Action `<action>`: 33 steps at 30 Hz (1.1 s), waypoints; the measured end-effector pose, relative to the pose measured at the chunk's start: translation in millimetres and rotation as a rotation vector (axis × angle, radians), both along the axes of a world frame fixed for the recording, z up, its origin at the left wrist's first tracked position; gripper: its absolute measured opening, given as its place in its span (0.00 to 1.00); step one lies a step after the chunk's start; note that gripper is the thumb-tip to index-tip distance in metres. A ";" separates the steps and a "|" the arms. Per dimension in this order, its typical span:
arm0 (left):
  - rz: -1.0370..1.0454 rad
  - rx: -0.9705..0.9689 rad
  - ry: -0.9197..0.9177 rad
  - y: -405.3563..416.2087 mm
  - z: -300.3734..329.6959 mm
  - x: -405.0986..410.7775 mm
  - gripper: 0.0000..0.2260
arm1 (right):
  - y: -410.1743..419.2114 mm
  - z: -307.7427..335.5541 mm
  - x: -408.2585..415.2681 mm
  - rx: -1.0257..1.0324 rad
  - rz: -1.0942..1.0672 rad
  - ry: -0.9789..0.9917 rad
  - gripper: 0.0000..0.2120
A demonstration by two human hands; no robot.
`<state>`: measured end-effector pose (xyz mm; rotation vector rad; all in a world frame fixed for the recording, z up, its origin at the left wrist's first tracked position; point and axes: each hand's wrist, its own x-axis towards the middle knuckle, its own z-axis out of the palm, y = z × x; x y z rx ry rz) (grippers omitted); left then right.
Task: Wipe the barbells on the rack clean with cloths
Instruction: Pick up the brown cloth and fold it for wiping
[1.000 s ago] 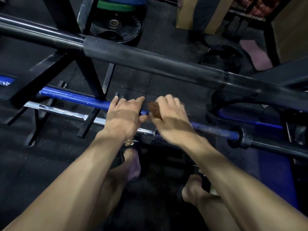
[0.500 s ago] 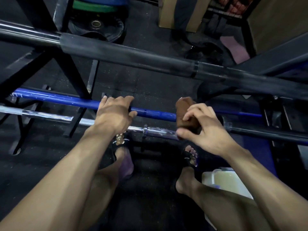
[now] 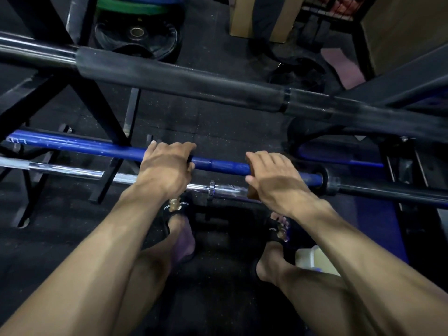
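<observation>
A blue barbell lies across the low rack, running from the left to a black collar on the right. My left hand grips its shaft near the middle. My right hand holds a brown cloth wrapped over the blue bar, a little left of the collar. Only small edges of the cloth show under the palm. A chrome barbell lies just in front of the blue one. A thick black padded barbell crosses above both.
Black rack legs stand at the left. Weight plates lie on the rubber floor behind. Wooden boxes stand at the back right. A pale plastic jug sits by my right foot.
My right hand has slid the cloth rightward along the blue bar, lifted it off briefly, then set it back over the bar. My left hand kept its grip.
</observation>
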<state>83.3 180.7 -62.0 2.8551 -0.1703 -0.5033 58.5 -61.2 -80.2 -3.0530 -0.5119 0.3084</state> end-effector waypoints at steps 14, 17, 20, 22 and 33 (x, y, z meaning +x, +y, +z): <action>0.017 0.047 0.016 -15.8 3.0 -1.4 0.18 | -29.3 -7.4 -14.5 0.114 -0.078 -0.038 0.39; 0.020 0.047 0.011 -16.2 3.2 -2.3 0.18 | -53.1 4.5 -18.0 -0.051 -0.221 0.085 0.40; 0.026 0.051 0.000 -14.2 4.2 -5.0 0.18 | -65.9 13.8 -19.3 -0.153 -0.255 0.131 0.41; 0.028 0.058 0.003 -13.6 5.0 -5.3 0.18 | -66.4 15.8 -19.2 -0.120 -0.242 0.134 0.40; -0.110 -0.373 -0.033 -68.8 20.6 -4.3 0.18 | -46.1 41.8 -42.7 0.973 -0.560 0.135 0.25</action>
